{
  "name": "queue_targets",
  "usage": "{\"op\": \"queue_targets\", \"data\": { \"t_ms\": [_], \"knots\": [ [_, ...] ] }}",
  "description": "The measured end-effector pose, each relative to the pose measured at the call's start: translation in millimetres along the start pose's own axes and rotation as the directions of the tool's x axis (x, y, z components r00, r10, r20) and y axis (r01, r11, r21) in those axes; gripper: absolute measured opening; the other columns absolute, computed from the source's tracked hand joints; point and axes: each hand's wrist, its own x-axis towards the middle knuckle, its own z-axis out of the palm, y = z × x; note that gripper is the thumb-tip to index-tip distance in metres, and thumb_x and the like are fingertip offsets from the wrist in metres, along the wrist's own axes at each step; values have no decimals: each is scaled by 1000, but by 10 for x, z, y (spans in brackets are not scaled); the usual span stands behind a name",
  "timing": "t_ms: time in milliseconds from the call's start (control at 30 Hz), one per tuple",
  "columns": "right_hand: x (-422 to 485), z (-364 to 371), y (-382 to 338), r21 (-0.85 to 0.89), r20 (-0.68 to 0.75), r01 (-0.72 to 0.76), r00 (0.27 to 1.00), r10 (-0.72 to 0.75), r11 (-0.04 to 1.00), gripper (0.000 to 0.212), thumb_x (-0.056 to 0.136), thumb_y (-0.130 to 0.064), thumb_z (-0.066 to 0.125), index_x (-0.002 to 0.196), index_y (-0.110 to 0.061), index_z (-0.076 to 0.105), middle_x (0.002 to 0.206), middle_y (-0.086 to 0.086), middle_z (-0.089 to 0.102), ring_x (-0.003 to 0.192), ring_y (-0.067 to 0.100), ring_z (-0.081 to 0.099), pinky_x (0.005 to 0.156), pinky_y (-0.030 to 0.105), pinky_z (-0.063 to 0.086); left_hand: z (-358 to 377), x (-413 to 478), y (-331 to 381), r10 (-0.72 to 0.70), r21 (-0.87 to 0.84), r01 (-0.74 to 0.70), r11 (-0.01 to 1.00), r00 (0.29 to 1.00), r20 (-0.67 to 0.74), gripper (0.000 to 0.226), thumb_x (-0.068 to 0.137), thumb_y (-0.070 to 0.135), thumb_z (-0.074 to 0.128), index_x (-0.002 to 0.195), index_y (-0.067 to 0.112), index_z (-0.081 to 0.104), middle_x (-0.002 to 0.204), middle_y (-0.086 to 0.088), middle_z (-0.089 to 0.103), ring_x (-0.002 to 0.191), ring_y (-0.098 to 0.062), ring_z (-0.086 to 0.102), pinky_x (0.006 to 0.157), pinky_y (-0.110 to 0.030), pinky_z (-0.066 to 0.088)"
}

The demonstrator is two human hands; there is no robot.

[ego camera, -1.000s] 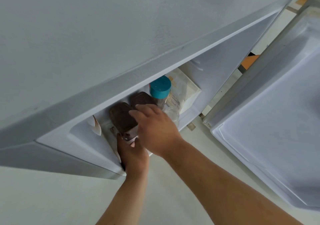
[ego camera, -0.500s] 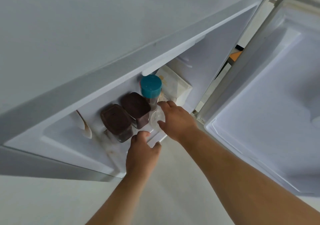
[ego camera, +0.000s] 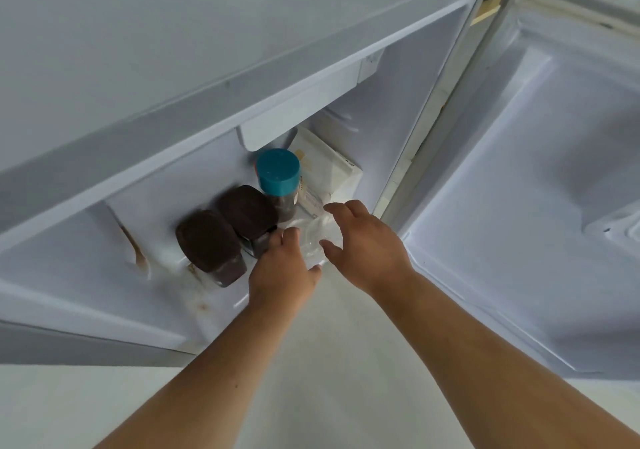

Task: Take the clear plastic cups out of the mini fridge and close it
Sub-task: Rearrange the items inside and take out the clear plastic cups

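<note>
The mini fridge [ego camera: 408,109] stands open, its door [ego camera: 540,185] swung out to the right. A clear plastic cup [ego camera: 313,237] sits at the front right of the fridge floor, faint against the white lining. My left hand [ego camera: 282,272] curls around the cup's left side, fingers above it and thumb below. My right hand [ego camera: 367,248] hovers at the cup's right side with fingers spread, thumb just touching its rim. How many cups are stacked there I cannot tell.
Two dark brown lidded containers [ego camera: 207,241] [ego camera: 247,211] stand left of the cup. Behind it are a teal-capped jar [ego camera: 278,170] and a white carton [ego camera: 332,168]. Rust-coloured stains [ego camera: 136,248] mark the fridge's left wall. Pale floor [ego camera: 332,362] lies below.
My left hand has moved right from the brown containers to the cup. My right hand has loosened and spread its fingers. The view has shifted closer into the fridge.
</note>
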Motion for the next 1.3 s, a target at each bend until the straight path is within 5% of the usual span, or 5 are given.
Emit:
{"op": "queue_targets", "data": {
  "t_ms": [200, 467, 767, 1300],
  "knots": [
    [-210, -25, 190, -4, 11, -54, 998, 54, 999, 57, 93, -43, 69, 144, -30, 45, 132, -4, 55, 100, 21, 65, 68, 34, 56, 71, 237, 109, 94, 224, -105, 969, 994, 57, 90, 84, 59, 73, 149, 23, 24, 153, -11, 41, 125, -31, 57, 90, -44, 59],
    [-418, 36, 361, -23, 69, -67, 995, 68, 997, 58, 93, -43, 66, 144, -32, 42, 135, -4, 52, 98, 21, 66, 63, 30, 47, 45, 572, 286, -48, 439, -87, 894, 957, 287, 108, 85, 53, 75, 160, 31, 1, 171, -7, 2, 144, -41, 38, 86, -50, 58],
    [-482, 60, 408, -17, 119, -82, 989, 84, 996, 60, 93, -47, 64, 146, -34, 38, 137, -5, 49, 92, 20, 67, 64, 31, 55, 109, 654, 284, -96, 429, -59, 902, 939, 331, 74, 86, 34, 76, 141, 24, 28, 138, -15, 46, 116, -35, 59, 64, -42, 47],
    [-529, -13, 489, -38, 163, -142, 976, 147, 989, 60, 95, -48, 62, 146, -32, 37, 139, -4, 47, 89, 22, 67, 70, 39, 59, 113, 499, 260, -61, 443, -93, 892, 945, 321, 84, 80, 44, 77, 142, 29, 23, 121, -13, 48, 105, -29, 60, 62, -36, 49]
  ]
}}
